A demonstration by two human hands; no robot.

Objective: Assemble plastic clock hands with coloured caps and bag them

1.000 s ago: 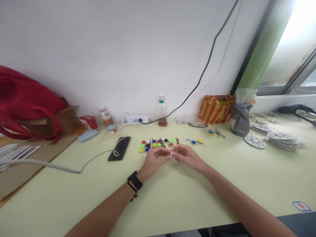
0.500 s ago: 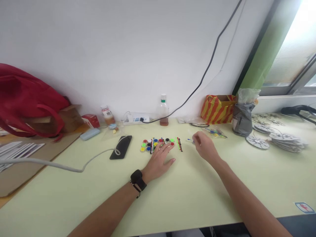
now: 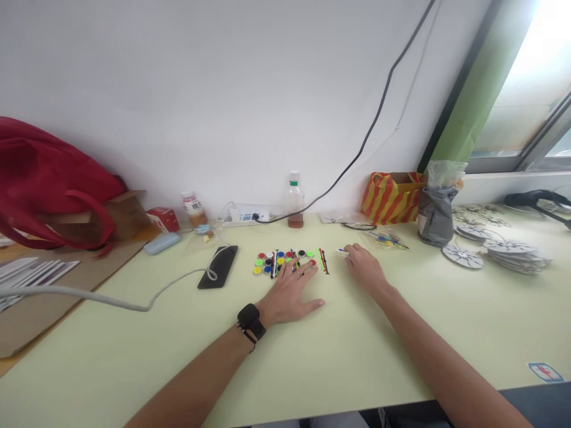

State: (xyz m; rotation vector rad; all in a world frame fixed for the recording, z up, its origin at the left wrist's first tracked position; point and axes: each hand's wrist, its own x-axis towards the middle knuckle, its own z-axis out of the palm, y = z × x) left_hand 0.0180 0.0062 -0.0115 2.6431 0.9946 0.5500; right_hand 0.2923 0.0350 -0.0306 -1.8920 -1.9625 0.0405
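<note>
My left hand (image 3: 292, 291) lies palm down on the pale green table (image 3: 339, 356), fingers spread, a black watch on its wrist. Its fingertips touch a cluster of small round coloured pieces (image 3: 274, 260). Thin green, red and black sticks (image 3: 323, 260) lie just right of that cluster. My right hand (image 3: 364, 268) rests low on the table, fingers stretched towards a small blue and white piece (image 3: 342, 251) at its fingertips. I see nothing held in either hand.
A black phone (image 3: 217, 266) with a grey cable (image 3: 134, 304) lies to the left. A bottle (image 3: 294, 208), power strip (image 3: 245, 215), striped bag (image 3: 390, 196) and grey pouch (image 3: 435, 214) line the wall. White discs (image 3: 464, 257) are at right, a red bag (image 3: 44, 178) at far left.
Both hands held a thin white piece together a second ago. They parted: the left went flat by the coloured pieces, the right reached right and came down onto the table.
</note>
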